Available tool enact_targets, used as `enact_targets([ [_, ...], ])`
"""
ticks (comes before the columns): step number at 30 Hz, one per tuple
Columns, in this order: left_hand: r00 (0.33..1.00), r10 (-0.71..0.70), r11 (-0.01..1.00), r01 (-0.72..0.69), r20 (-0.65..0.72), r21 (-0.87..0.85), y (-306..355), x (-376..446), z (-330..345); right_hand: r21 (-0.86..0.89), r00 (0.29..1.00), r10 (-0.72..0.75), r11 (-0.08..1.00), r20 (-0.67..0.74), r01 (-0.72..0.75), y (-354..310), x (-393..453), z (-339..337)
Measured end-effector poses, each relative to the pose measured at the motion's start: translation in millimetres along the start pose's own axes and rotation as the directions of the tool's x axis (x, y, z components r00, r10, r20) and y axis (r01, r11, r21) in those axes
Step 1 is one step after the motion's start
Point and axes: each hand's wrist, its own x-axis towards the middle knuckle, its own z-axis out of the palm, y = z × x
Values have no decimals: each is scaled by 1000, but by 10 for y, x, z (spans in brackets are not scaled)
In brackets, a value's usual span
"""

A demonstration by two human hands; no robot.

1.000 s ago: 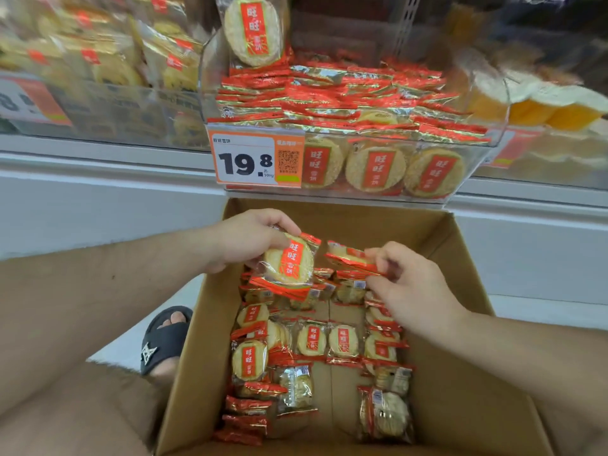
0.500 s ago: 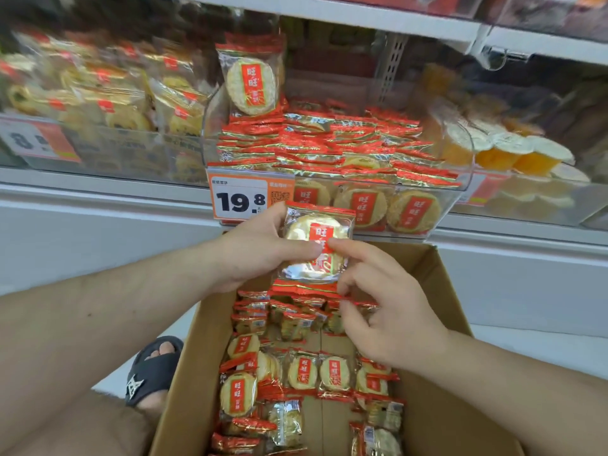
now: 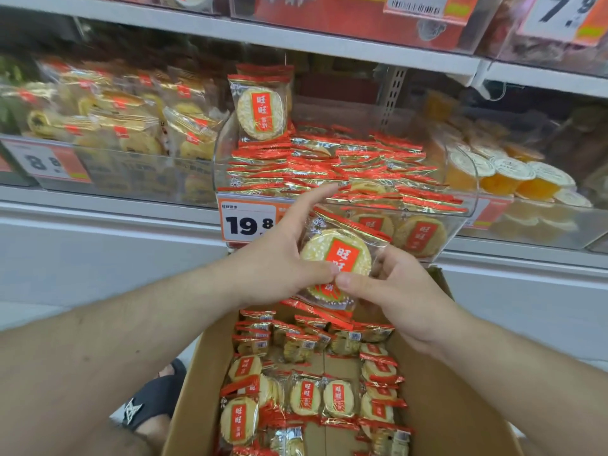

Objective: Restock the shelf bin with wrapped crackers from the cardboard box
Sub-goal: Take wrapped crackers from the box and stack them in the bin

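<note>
Both hands hold a small stack of wrapped crackers [image 3: 339, 255], round and pale with a red label, just in front of the clear shelf bin [image 3: 467, 192]. My left hand [image 3: 279, 258] grips the stack's left side with its thumb on the front and its index finger stretched toward the bin. My right hand [image 3: 391, 291] pinches the right side, thumb on the front. The bin is heaped with flat red-and-gold cracker packs [image 3: 329, 162]; one pack [image 3: 261, 110] stands upright at its back left. Below, the open cardboard box [image 3: 444, 406] holds several more packs [image 3: 306, 396].
A price tag reading 19.8 [image 3: 248, 223] hangs on the bin front. Left bin holds yellow-wrapped crackers [image 3: 131, 120]; right bin holds orange jelly cups [image 3: 506, 176]. An upper shelf [image 3: 329, 41] overhangs the bin. A foot in a black sandal [image 3: 151, 403] stands left of the box.
Both hands lifted cracker packs out of the box, brought them together into one stack and raised it up to the front of the shelf bin. The view tilted upward.
</note>
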Motion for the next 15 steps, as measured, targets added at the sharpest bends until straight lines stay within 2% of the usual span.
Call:
enact_targets([
  [3, 998, -47, 998, 46, -40, -33, 48, 6, -49, 117, 998, 28, 993, 48, -33, -121, -16, 31],
  [5, 995, -63, 998, 64, -76, 10, 116, -20, -85, 119, 999, -6, 993, 40, 1, -211, -40, 33],
  [8, 969, 84, 995, -69, -231, 73, 171, -21, -177, 149, 996, -74, 986, -44, 80, -461, 6, -17],
  [10, 899, 187, 979, -138, -397, 150, 185, -3, -287, 195, 982, -135, 968, -129, 159, -685, 132, -92],
  [11, 846, 217, 969, -129, -486, 209, 176, 8, -337, 161, 971, -172, 967, -167, 199, -811, 203, -116],
  [13, 728, 252, 948, -52, -638, 315, 117, 34, -408, -5, 940, -275, 960, -203, 280, -1013, 393, -108],
  [15, 632, 282, 907, 68, -721, 415, 48, 70, -443, -137, 912, -356, 933, -203, 334, -1155, 635, -41],
])
